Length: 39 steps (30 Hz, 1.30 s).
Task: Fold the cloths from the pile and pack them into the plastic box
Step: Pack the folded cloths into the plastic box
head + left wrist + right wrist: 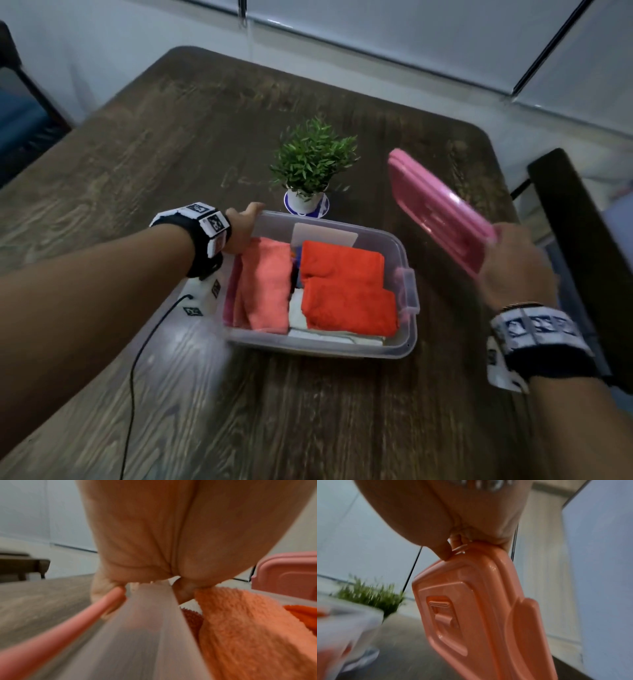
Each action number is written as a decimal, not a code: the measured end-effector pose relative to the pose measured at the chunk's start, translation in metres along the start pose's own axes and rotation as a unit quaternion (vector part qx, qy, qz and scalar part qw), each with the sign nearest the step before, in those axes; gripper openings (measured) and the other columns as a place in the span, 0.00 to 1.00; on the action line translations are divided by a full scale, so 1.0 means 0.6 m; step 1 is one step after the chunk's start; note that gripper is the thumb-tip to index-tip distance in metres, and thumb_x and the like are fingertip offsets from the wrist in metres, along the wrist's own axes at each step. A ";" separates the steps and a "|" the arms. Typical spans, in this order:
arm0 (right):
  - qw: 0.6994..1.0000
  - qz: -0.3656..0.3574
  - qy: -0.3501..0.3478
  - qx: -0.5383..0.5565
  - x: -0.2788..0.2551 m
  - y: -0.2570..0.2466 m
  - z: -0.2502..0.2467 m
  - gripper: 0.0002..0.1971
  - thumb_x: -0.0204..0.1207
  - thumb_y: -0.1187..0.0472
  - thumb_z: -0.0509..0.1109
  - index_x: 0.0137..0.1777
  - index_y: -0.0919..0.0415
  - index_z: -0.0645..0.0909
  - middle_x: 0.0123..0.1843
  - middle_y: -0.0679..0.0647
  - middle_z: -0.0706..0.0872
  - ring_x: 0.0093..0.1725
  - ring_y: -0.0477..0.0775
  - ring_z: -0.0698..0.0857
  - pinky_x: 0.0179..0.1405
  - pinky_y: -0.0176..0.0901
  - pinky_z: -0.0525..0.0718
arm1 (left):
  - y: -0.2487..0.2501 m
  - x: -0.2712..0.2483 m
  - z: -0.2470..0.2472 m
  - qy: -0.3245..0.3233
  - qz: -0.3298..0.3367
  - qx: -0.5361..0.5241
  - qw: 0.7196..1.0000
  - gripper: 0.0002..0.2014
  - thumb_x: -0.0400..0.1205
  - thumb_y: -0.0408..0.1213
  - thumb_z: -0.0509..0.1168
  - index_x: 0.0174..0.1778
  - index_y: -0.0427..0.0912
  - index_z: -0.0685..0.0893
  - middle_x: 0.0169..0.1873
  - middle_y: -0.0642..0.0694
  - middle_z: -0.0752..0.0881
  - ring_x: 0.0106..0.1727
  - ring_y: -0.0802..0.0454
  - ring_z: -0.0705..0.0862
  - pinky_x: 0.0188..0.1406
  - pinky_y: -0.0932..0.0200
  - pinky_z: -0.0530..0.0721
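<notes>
The clear box (400,253) stands on the table (171,144), near the middle and a little toward the near edge. Inside it lie folded cloths: a salmon cloth (265,286) along the left side and two red cloths (346,284) on the right, on top of a white cloth (329,334). The box is uncovered.

The left hand (241,228) is at the far left corner of the box. Its fingers (106,595) are curled over the rim, and the thumb side goes inside against the salmon cloth.

The right hand (513,263) is in the air above the right edge of the table, well apart from the box. Its fingers (441,550) are clamped on one short end of the pink lid (442,205), which is tilted, with its far end raised.

A small plant (310,164) in a white pot stands just behind the box.
</notes>
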State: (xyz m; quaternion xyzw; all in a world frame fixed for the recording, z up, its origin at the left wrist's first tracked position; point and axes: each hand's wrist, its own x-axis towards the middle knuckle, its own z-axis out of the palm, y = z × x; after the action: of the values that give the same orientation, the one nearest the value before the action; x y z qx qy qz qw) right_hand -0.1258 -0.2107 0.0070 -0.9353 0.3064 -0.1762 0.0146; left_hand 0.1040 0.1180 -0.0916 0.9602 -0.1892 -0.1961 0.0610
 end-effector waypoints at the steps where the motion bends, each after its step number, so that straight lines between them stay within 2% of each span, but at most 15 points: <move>1: 0.999 0.006 0.034 0.012 -0.002 -0.002 -0.032 0.12 0.87 0.54 0.54 0.62 0.58 0.74 0.54 0.67 0.82 0.52 0.71 0.83 0.48 0.60 0.78 | -0.009 -0.001 0.000 -0.002 0.013 -0.046 0.999 0.37 0.83 0.43 0.66 0.84 0.49 0.52 0.68 0.27 0.75 0.68 0.30 0.79 0.64 0.46 0.76; 6: 0.978 0.028 0.160 0.128 0.019 -0.007 -0.133 0.18 0.80 0.42 0.55 0.62 0.50 0.76 0.51 0.63 0.87 0.48 0.70 0.84 0.50 0.69 0.83 | -0.053 -0.005 0.009 -0.018 0.045 -0.209 0.977 0.36 0.82 0.51 0.64 0.84 0.47 0.57 0.73 0.34 0.75 0.72 0.38 0.77 0.73 0.48 0.73; 9: 0.964 0.038 0.140 0.224 0.024 -0.046 -0.160 0.15 0.78 0.46 0.63 0.60 0.48 0.82 0.49 0.53 0.90 0.49 0.58 0.87 0.56 0.58 0.85 | -0.049 -0.016 -0.012 0.044 0.086 -0.256 0.962 0.37 0.83 0.59 0.55 0.85 0.43 0.58 0.79 0.36 0.69 0.79 0.40 0.70 0.79 0.47 0.66; 12: 0.945 0.026 0.052 0.322 0.029 -0.086 -0.144 0.07 0.77 0.60 0.68 0.46 0.53 0.89 0.34 0.37 0.89 0.35 0.37 0.84 0.41 0.30 0.83 | -0.031 -0.044 -0.065 0.085 0.186 -0.432 0.878 0.34 0.86 0.56 0.54 0.85 0.44 0.57 0.81 0.43 0.68 0.80 0.50 0.69 0.79 0.52 0.66; 13: 0.935 0.037 0.015 0.352 0.030 -0.097 -0.134 0.07 0.76 0.62 0.69 0.40 0.52 0.89 0.31 0.35 0.88 0.32 0.35 0.83 0.37 0.28 0.82 | -0.027 -0.057 -0.083 0.059 0.206 -0.491 0.845 0.34 0.85 0.59 0.55 0.85 0.47 0.57 0.79 0.47 0.70 0.77 0.53 0.72 0.75 0.52 0.73; 15: 0.917 0.053 -0.031 0.395 0.039 -0.108 -0.109 0.08 0.72 0.62 0.72 0.35 0.51 0.91 0.32 0.40 0.90 0.37 0.43 0.86 0.47 0.40 0.86 | -0.025 -0.086 -0.104 0.023 0.207 -0.565 0.798 0.37 0.82 0.59 0.62 0.83 0.49 0.58 0.72 0.51 0.74 0.63 0.56 0.82 0.51 0.54 0.87; 17: 0.906 0.063 -0.068 0.412 0.048 -0.120 -0.089 0.11 0.71 0.64 0.72 0.33 0.49 0.92 0.32 0.44 0.91 0.40 0.48 0.87 0.51 0.43 0.85 | -0.034 -0.105 -0.103 0.066 0.176 -0.543 0.818 0.37 0.80 0.50 0.68 0.82 0.46 0.59 0.65 0.45 0.78 0.52 0.54 0.86 0.36 0.50 0.90; 19: 0.916 0.046 -0.105 0.384 0.052 -0.138 -0.072 0.12 0.75 0.67 0.71 0.33 0.52 0.89 0.32 0.44 0.90 0.41 0.45 0.87 0.47 0.31 0.81 | -0.049 -0.113 -0.091 0.109 0.132 -0.485 0.857 0.30 0.83 0.45 0.68 0.79 0.44 0.64 0.60 0.39 0.82 0.50 0.49 0.85 0.48 0.39 0.89; 21: 0.945 0.025 -0.128 0.299 0.053 -0.147 -0.044 0.05 0.78 0.61 0.70 0.45 0.54 0.88 0.44 0.51 0.90 0.51 0.52 0.86 0.51 0.35 0.79 | -0.057 -0.121 -0.069 0.116 0.088 -0.460 0.876 0.23 0.85 0.43 0.65 0.74 0.41 0.69 0.53 0.43 0.84 0.48 0.50 0.85 0.51 0.47 0.88; 24: 0.962 0.038 -0.229 0.142 0.042 -0.140 0.001 0.25 0.79 0.48 0.70 0.73 0.56 0.77 0.66 0.58 0.85 0.66 0.59 0.83 0.66 0.46 0.76 | -0.057 -0.140 -0.028 0.091 0.015 -0.478 0.873 0.17 0.87 0.42 0.62 0.67 0.40 0.69 0.40 0.44 0.84 0.31 0.48 0.84 0.25 0.58 0.85; 27: 0.937 0.070 -0.338 0.054 0.014 -0.120 0.044 0.43 0.75 0.46 0.72 0.85 0.59 0.58 0.77 0.64 0.76 0.73 0.64 0.78 0.71 0.50 0.75 | -0.054 -0.148 0.008 0.074 -0.053 -0.512 0.854 0.17 0.87 0.42 0.60 0.67 0.37 0.66 0.37 0.38 0.83 0.25 0.42 0.83 0.20 0.53 0.82; 30: 0.918 0.108 -0.380 0.042 -0.015 -0.106 0.081 0.33 0.80 0.44 0.64 0.81 0.61 0.65 0.73 0.65 0.79 0.69 0.67 0.80 0.64 0.51 0.76 | -0.056 -0.144 0.032 0.051 -0.138 -0.489 0.860 0.20 0.85 0.45 0.61 0.66 0.35 0.66 0.45 0.34 0.85 0.37 0.36 0.88 0.37 0.40 0.90; 33: 0.937 0.080 -0.335 0.058 -0.026 -0.101 0.097 0.21 0.85 0.49 0.58 0.69 0.62 0.78 0.64 0.67 0.85 0.62 0.68 0.84 0.58 0.50 0.79 | -0.055 -0.158 0.027 0.022 -0.145 -0.323 0.935 0.27 0.73 0.56 0.57 0.57 0.37 0.77 0.49 0.35 0.88 0.48 0.36 0.88 0.53 0.44 0.87; 35: 0.946 0.075 -0.311 0.059 -0.025 -0.098 0.097 0.17 0.85 0.54 0.58 0.65 0.63 0.79 0.60 0.68 0.86 0.57 0.68 0.86 0.56 0.51 0.81 | -0.049 -0.169 0.021 0.033 -0.121 -0.208 0.970 0.26 0.76 0.58 0.57 0.55 0.37 0.81 0.53 0.35 0.87 0.53 0.35 0.86 0.56 0.48 0.84; 39: 0.945 0.074 -0.317 0.025 -0.021 -0.094 0.095 0.16 0.82 0.58 0.58 0.61 0.65 0.82 0.58 0.69 0.86 0.55 0.69 0.86 0.53 0.51 0.81 | -0.034 -0.179 0.005 0.061 -0.094 -0.111 0.987 0.22 0.80 0.58 0.59 0.52 0.42 0.85 0.53 0.36 0.83 0.56 0.33 0.84 0.56 0.48 0.81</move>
State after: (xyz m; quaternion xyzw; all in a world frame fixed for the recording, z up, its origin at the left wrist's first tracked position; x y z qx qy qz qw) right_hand -0.0840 -0.1623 -0.0430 -0.9169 0.3495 0.1237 0.1475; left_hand 0.0179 0.1782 -0.0602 0.9711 -0.0707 -0.1620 0.1602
